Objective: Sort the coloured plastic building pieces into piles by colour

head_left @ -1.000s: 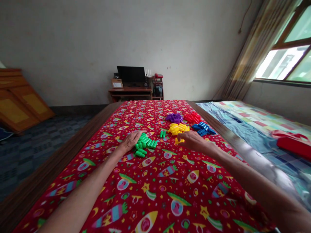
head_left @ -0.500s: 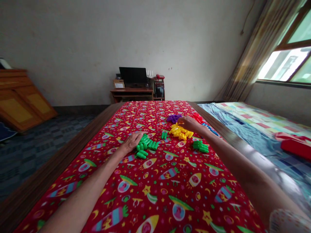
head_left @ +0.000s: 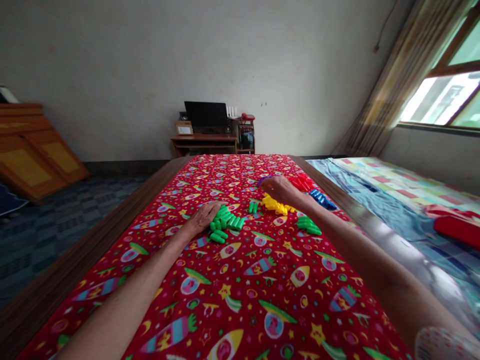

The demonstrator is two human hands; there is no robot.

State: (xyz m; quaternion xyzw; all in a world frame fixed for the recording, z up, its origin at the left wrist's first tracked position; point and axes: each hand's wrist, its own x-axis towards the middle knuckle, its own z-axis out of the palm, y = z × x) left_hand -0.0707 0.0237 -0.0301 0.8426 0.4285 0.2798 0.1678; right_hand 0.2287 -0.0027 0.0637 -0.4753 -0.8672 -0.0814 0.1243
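Across the back of the room there's just a big plain grey wall (head_left: 131,75). In front of it, a long table with brown wooden edges runs away from the person, mostly covered by a red cloth (head_left: 243,270) printed with rockets, stars and moons. A bed (head_left: 375,200) with patchwork and blue bedding sits along the right, near a curtain (head_left: 378,90) and a window (head_left: 450,80); an orange-brown cabinet (head_left: 30,150) is off left. Past the table's far end is a small desk (head_left: 202,138) with a black monitor (head_left: 206,117) and a cardboard box (head_left: 184,128); its white label is too small to read.

Left hand (head_left: 204,217) is low with fingers together, against the left side of the main green pile (head_left: 225,218); can't tell if it's gripping any. Right hand (head_left: 279,187) is half curled above the yellow pieces (head_left: 275,204), blocking most of the purple ones (head_left: 263,180). Can't see if it's got anything. Red pieces (head_left: 302,182) and blue pieces (head_left: 322,199) lie just beyond that wrist, a little green cluster (head_left: 308,225) nearer, and two lone green pieces (head_left: 253,207) between the hands.
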